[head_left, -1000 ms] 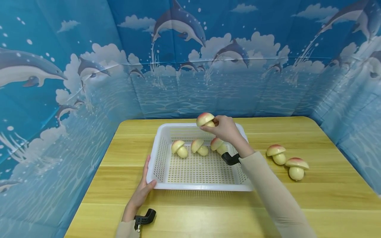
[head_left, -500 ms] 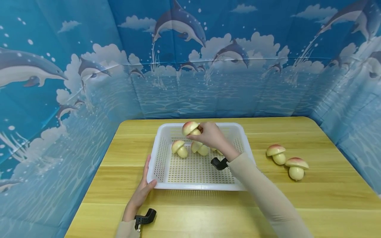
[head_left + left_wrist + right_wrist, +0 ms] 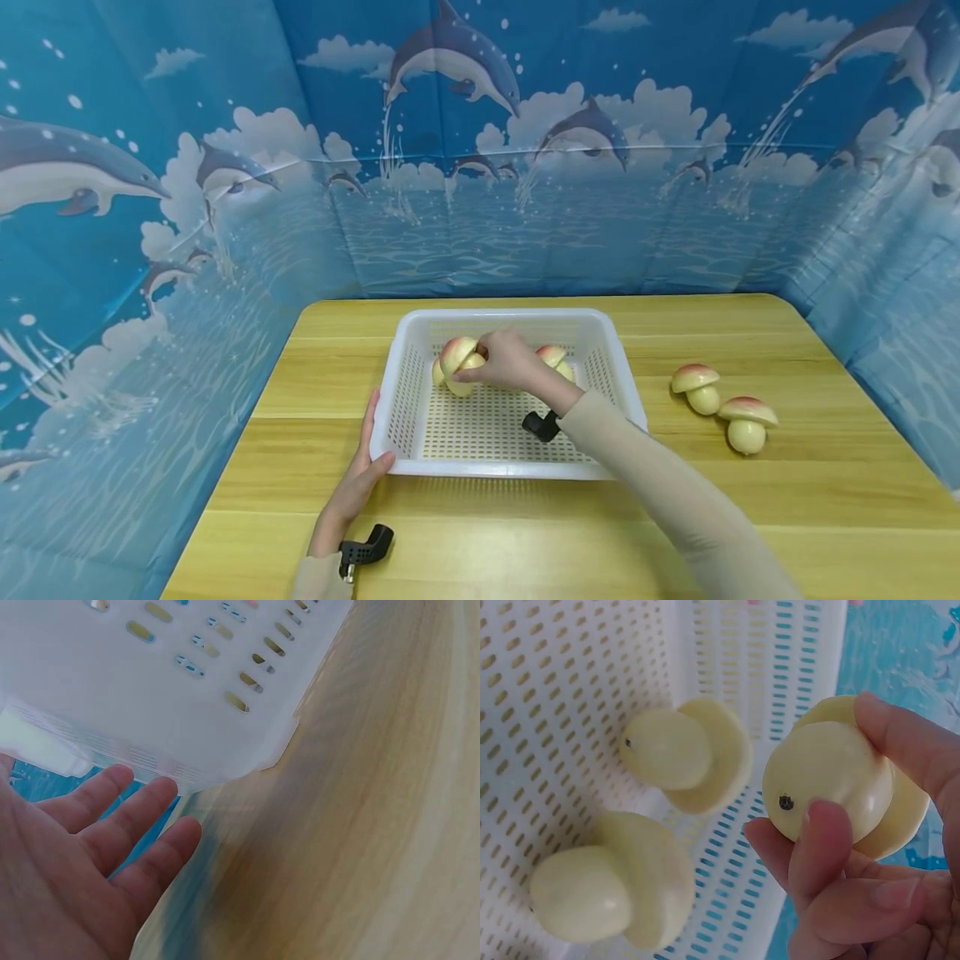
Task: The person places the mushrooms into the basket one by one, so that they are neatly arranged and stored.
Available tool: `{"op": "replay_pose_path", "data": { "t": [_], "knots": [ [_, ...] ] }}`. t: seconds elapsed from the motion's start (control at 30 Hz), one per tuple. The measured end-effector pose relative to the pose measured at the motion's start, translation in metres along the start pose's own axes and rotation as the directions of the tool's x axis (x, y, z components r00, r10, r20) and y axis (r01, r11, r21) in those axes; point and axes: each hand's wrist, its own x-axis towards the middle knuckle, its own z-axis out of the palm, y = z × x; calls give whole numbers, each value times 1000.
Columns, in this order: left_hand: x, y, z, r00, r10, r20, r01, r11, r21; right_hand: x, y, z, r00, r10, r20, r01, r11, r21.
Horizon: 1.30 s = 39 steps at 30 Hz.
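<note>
Hands — right (image 3: 510, 360) pinching 1 mushroom (image 3: 456, 357), obscuring others (image 3: 552, 356) in basket (image 3: 508, 468); left (image 3: 351, 493) straight-fingered against basket — 2 mushrooms (image 3: 747, 432) outside.

A blue dolphin-print backdrop (image 3: 480, 225) hangs behind a yellowish wooden table (image 3: 495, 537).

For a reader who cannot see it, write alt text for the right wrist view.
A right hand pinches a pale mushroom, its underside turned toward the camera. To the picture's left, two more mushrooms lie in a holed white basket; a blue backdrop shows at the right.
</note>
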Motion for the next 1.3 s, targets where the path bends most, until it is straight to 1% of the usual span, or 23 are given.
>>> {"op": "replay_pose_path", "data": {
  "t": [0.13,0.3,0.43,0.7,0.87,1.03,1.3],
  "knots": [
    [1,1,0,1000,3,-3,-3,1000,0,2,0,8,999,-16,48,18,999,-33],
    [0,0,0,1000,-4,-8,4,1000,0,3,0,19,994,-48,101,53,998,-46],
    [-1,0,0,1000,-4,-12,4,1000,1,4,-1,27,990,-63,127,76,993,-93],
    [-1,-1,0,1000,-3,-5,3,1000,4,6,-1,40,985,-56,165,84,982,-171],
    [0,0,0,1000,-10,-12,10,1000,6,8,-1,45,981,-26,194,67,975,-210],
    [0,0,0,1000,-14,-8,14,1000,3,8,-1,47,975,-5,222,55,975,-217],
    [0,1,-1,1000,-6,11,6,1000,3,8,0,49,969,-3,246,55,977,-205]
  ]
}}
